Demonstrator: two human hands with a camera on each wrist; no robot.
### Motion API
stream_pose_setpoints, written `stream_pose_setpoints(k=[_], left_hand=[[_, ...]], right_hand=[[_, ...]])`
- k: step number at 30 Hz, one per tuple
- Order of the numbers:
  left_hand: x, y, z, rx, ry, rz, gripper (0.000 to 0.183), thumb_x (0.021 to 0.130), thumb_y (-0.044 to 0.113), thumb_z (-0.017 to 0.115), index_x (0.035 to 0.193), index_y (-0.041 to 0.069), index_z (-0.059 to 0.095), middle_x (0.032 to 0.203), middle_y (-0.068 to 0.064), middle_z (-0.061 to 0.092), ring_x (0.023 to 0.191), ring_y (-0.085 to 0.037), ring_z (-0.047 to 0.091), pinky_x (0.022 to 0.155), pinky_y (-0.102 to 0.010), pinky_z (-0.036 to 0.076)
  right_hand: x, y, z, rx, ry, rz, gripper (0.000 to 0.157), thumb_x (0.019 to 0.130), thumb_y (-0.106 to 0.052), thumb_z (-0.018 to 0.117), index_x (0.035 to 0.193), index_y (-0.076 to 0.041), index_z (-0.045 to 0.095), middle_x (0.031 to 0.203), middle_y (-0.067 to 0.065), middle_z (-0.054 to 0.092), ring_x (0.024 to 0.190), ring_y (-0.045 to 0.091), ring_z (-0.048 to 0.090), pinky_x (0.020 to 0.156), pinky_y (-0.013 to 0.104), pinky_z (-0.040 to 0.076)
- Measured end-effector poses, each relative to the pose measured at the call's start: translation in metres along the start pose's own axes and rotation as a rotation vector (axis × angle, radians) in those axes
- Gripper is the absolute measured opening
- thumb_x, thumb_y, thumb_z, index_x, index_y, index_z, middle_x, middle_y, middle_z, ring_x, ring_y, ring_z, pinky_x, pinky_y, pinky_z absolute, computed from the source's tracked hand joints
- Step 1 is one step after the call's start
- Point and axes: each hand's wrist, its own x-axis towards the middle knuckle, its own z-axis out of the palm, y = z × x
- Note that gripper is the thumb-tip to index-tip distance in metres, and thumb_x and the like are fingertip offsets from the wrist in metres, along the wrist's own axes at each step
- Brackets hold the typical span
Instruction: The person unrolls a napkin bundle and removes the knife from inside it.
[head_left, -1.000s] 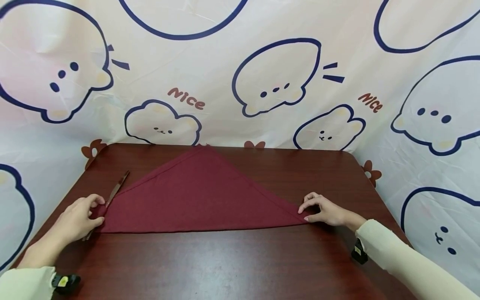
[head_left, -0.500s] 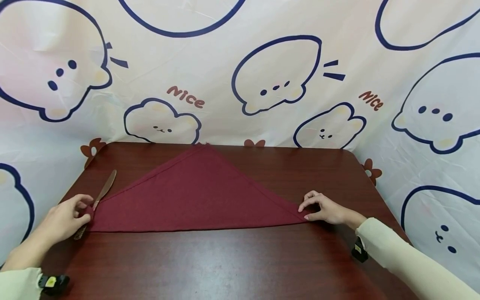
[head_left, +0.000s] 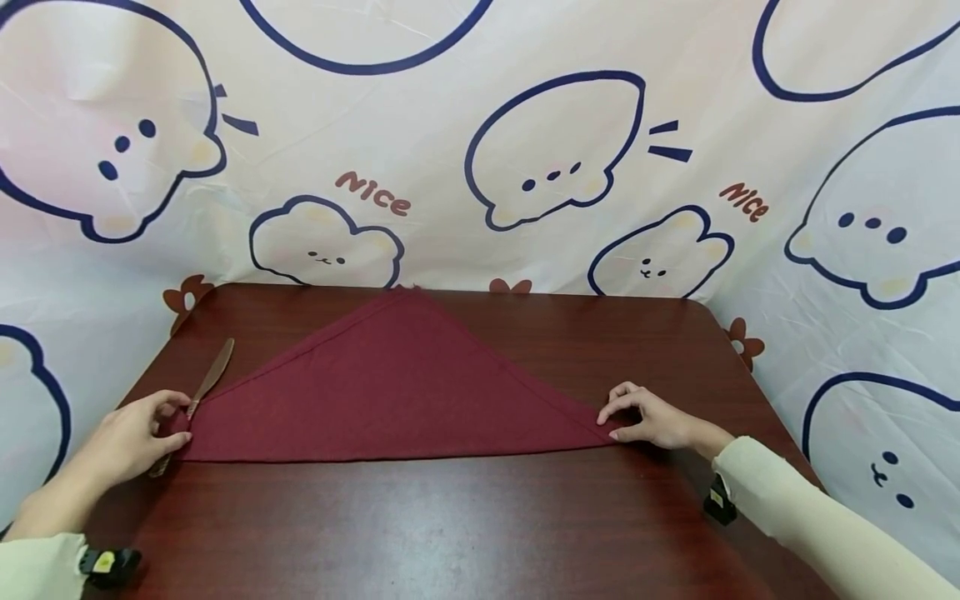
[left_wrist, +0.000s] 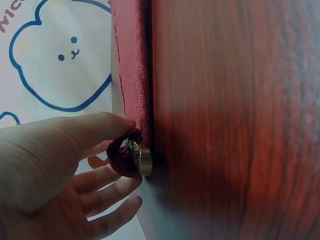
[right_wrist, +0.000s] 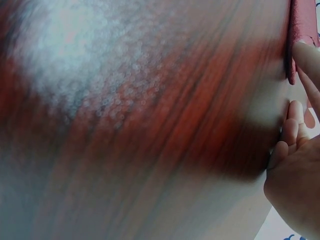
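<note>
A dark red cloth napkin (head_left: 390, 387) lies folded in a triangle, its peak at the far edge and its long fold nearest me. Across its left corner lies a gold table knife (head_left: 213, 367), blade pointing away. My left hand (head_left: 135, 433) pinches that corner, and the left wrist view shows the cloth curling round the knife's handle (left_wrist: 145, 161). On the opposite side, my right hand (head_left: 656, 419) pinches the right corner between thumb and index finger. The right wrist view has the other fingers (right_wrist: 290, 131) loosely bent beside the cloth, low over the table.
The brown wood-grain table (head_left: 420, 525) has rounded far corners and a glossy patch of light in front. A white curtain (head_left: 435, 142) with cartoon outlines encloses it at the back and both sides.
My left hand has moved left, taking the napkin's left corner and the knife with it, and then nearly stopped. The knife's blade now shows its flat side. My right hand stayed in place.
</note>
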Motion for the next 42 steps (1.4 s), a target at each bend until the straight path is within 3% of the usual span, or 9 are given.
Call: stream_pose_setpoints(k=[8,14,25,30,34,38,42], left_hand=[[-0.001,0.008,0.006,0.058,0.002,-0.008,0.051,0.083,0.013,0.078,0.122,-0.009,0.053,0.113,-0.042,0.056,0.102,-0.056,0.054,0.08,-0.069,0.046],[-0.002,0.002,0.004,0.041,0.003,0.0,0.049,0.082,0.007,0.077,0.121,-0.012,0.054,0.113,-0.043,0.057,0.101,-0.056,0.055,0.079,-0.068,0.046],[-0.004,-0.017,-0.005,0.02,0.048,-0.014,0.041,0.081,0.004,0.069,0.117,-0.008,0.054,0.104,-0.037,0.062,0.082,-0.043,0.065,0.066,-0.053,0.049],[-0.004,-0.02,-0.007,0.019,0.061,-0.023,0.034,0.083,0.001,0.067,0.114,-0.007,0.056,0.101,-0.035,0.064,0.078,-0.039,0.066,0.064,-0.053,0.046],[-0.002,-0.018,-0.005,0.013,0.045,-0.031,0.036,0.088,0.01,0.072,0.116,-0.008,0.057,0.104,-0.036,0.064,0.085,-0.044,0.065,0.069,-0.058,0.047],[-0.002,-0.019,-0.002,0.023,0.014,-0.027,0.047,0.086,0.018,0.079,0.118,-0.009,0.057,0.109,-0.04,0.061,0.096,-0.056,0.058,0.076,-0.064,0.045],[-0.003,-0.025,0.0,0.021,0.04,-0.013,0.04,0.085,0.006,0.076,0.116,-0.008,0.056,0.104,-0.039,0.063,0.092,-0.056,0.059,0.073,-0.064,0.045]], right_hand=[[-0.003,-0.001,-0.001,-0.013,0.001,0.009,0.016,0.087,-0.019,0.079,0.103,-0.019,0.076,0.115,0.005,0.052,0.109,0.009,0.042,0.095,0.031,0.038],[-0.003,-0.003,0.0,0.008,-0.002,0.004,0.017,0.087,-0.019,0.079,0.103,-0.017,0.076,0.115,0.006,0.052,0.109,0.01,0.042,0.095,0.031,0.038],[-0.003,-0.003,0.002,0.0,0.013,-0.006,0.017,0.086,-0.018,0.081,0.102,-0.017,0.076,0.113,0.005,0.052,0.107,0.007,0.042,0.095,0.027,0.038],[-0.002,-0.004,0.0,-0.005,0.02,-0.015,0.017,0.086,-0.018,0.08,0.102,-0.017,0.076,0.113,0.005,0.053,0.107,0.008,0.043,0.095,0.028,0.038],[-0.002,-0.005,-0.002,-0.005,0.02,-0.01,0.016,0.086,-0.018,0.08,0.102,-0.017,0.076,0.114,0.005,0.052,0.108,0.008,0.042,0.095,0.029,0.038],[-0.002,-0.003,0.0,-0.006,0.017,-0.015,0.016,0.087,-0.018,0.08,0.102,-0.017,0.076,0.114,0.006,0.052,0.108,0.008,0.042,0.095,0.028,0.037],[-0.002,-0.003,0.002,0.001,0.016,-0.023,0.016,0.087,-0.018,0.08,0.102,-0.016,0.076,0.114,0.006,0.052,0.108,0.007,0.042,0.095,0.027,0.038]])
